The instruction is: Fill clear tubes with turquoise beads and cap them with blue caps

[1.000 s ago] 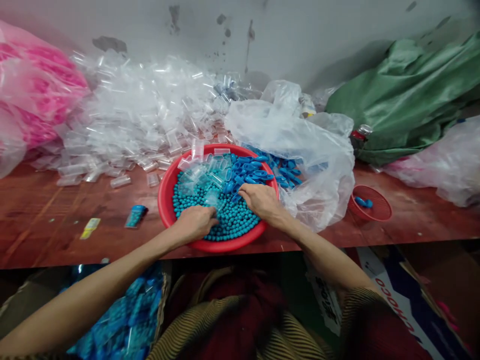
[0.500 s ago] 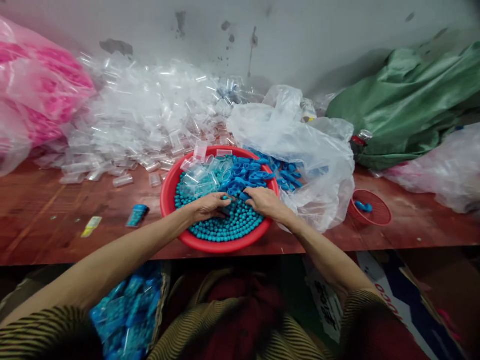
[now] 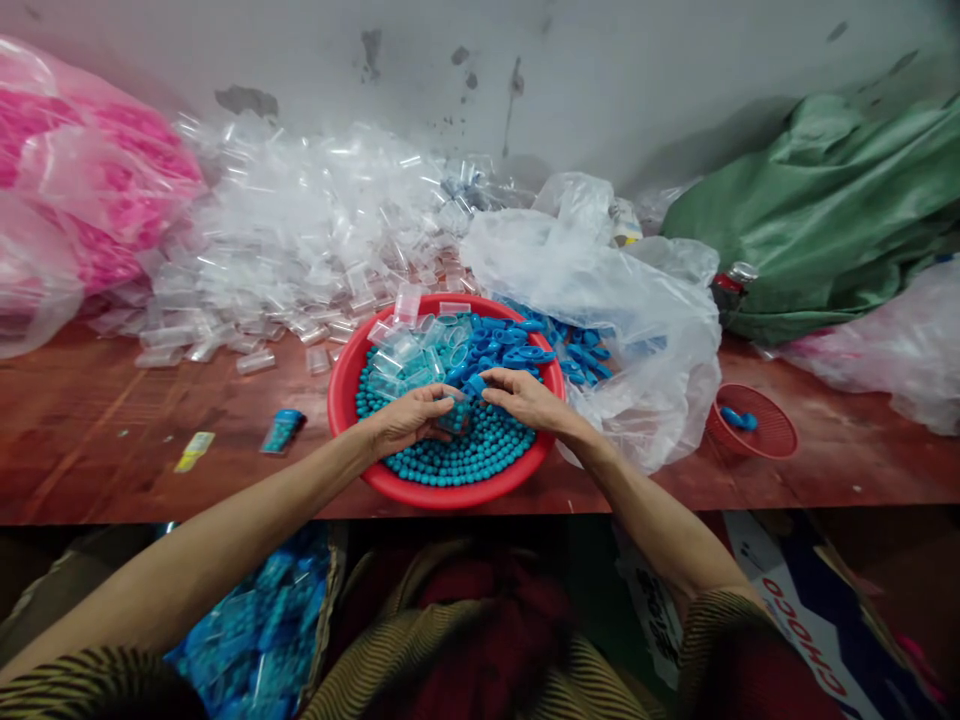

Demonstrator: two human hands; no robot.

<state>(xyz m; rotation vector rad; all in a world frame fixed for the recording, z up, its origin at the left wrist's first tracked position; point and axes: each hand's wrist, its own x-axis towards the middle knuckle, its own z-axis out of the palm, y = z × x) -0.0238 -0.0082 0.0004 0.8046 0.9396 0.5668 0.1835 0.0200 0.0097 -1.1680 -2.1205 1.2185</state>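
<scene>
A red basin [image 3: 352, 380] on the wooden bench holds teal beads [image 3: 480, 455], clear plastic tubes [image 3: 405, 352] and blue caps [image 3: 517, 350]. Over its middle, my left hand [image 3: 405, 415] is closed round a clear tube filled with beads [image 3: 454, 418]. My right hand [image 3: 525, 398] meets it from the right, fingers pinched on a blue cap [image 3: 476, 383] at the tube's top.
A heap of clear tubes [image 3: 300, 240] lies behind the basin, a pink bag [image 3: 82, 190] far left. A clear bag of blue caps [image 3: 622, 300], a small red basket [image 3: 754, 425] and a green sack [image 3: 817, 200] sit right. A filled tube [image 3: 282, 430] lies left; a bin of filled tubes [image 3: 255, 630] sits below.
My left hand rose from the beads with a filled tube and moved right. My right hand drew back from the cap pile to meet it, bringing a blue cap.
</scene>
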